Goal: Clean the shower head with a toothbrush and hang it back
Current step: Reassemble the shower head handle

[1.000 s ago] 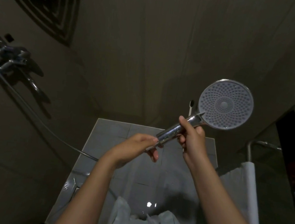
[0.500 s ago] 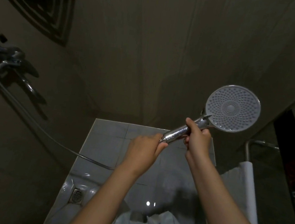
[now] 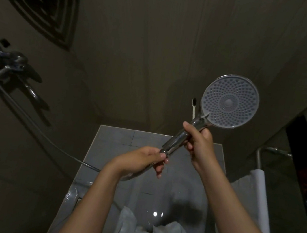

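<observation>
A round chrome shower head [image 3: 230,101] with a pale dotted face points toward me at the upper right. My right hand [image 3: 200,141] grips its chrome handle just below the head. A toothbrush [image 3: 194,106] with a dark bristle tip sticks up behind the handle; what holds it is hidden. My left hand [image 3: 143,161] is closed on the lower end of the handle, where the grey hose [image 3: 38,129] joins it. The hose runs left and up to the wall tap [image 3: 7,67].
A dark corner shelf [image 3: 46,8] with two pale bottles hangs at the upper left. Grey floor tiles [image 3: 119,137] lie below, with a drain [image 3: 78,201] at the lower left. A white towel [image 3: 258,197] hangs on a chrome rail [image 3: 273,150] at the right.
The shower head rose a little and moved slightly left with my right hand. My left hand slid down to the hose end of the handle. The toothbrush tip shows again.
</observation>
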